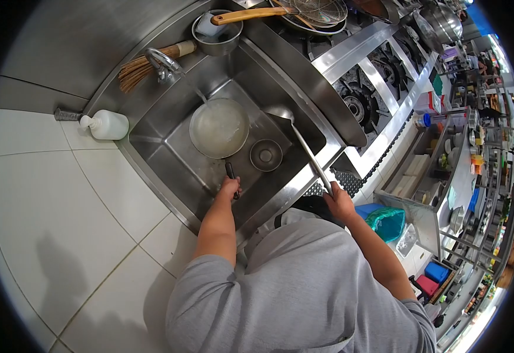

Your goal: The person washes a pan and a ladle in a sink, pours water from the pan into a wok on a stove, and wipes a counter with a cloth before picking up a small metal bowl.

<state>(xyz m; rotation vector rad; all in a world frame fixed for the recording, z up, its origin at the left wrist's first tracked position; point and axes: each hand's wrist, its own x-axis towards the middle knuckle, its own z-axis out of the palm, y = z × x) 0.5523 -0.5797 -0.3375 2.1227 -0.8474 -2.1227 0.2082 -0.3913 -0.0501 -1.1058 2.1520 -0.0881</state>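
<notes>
My left hand (230,188) grips the black handle of a round pan (218,127) that sits in the steel sink (151,141), under water running from the tap (161,62). The pan holds cloudy water. My right hand (338,201) is closed on the long handle of a steel ladle (304,147), whose bowl rests at the sink's right rim. A small steel bowl (265,155) lies on the sink floor between the pan and the ladle.
A soap bottle (105,125) stands left of the sink and a bamboo brush (142,65) lies behind the tap. A pot (217,35) and a wire skimmer (304,13) sit beyond. Gas burners (363,88) run along the right, with shelves farther off.
</notes>
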